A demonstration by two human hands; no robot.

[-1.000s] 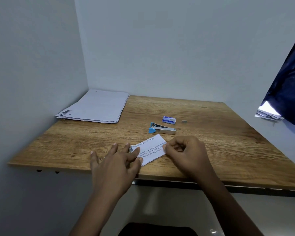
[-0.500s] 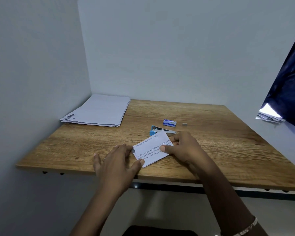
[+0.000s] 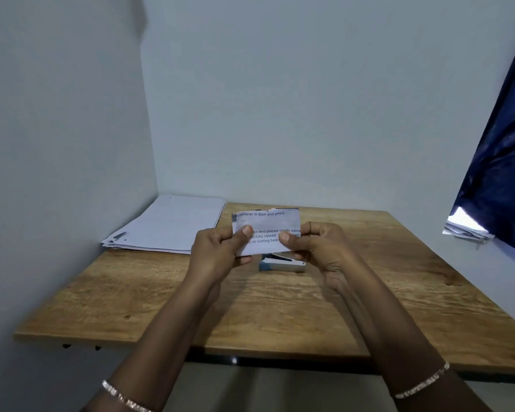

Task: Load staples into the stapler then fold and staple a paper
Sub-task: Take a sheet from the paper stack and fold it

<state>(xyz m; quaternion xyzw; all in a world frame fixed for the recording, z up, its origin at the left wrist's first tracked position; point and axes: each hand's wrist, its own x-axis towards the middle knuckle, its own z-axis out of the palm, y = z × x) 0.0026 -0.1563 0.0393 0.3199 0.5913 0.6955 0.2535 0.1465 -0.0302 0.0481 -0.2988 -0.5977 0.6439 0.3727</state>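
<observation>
A small folded paper [image 3: 266, 226] with printed text is held up above the wooden table [image 3: 280, 307], facing me. My left hand [image 3: 217, 254] pinches its lower left part, thumb on the front. My right hand [image 3: 318, 248] pinches its lower right part in the same way. Just behind and below the paper, the blue and silver stapler [image 3: 283, 264] lies on the table, partly hidden by the paper and my right fingers. The staple box is hidden behind the paper.
A stack of white sheets [image 3: 173, 224] lies at the table's far left corner against the wall. A dark blue curtain [image 3: 500, 173] hangs at the right, with some papers [image 3: 466, 227] on a ledge beneath it. Walls close the back and left.
Both hands lifted the folded paper off the table's front edge and raised it upright in front of me. The view tilted upward.
</observation>
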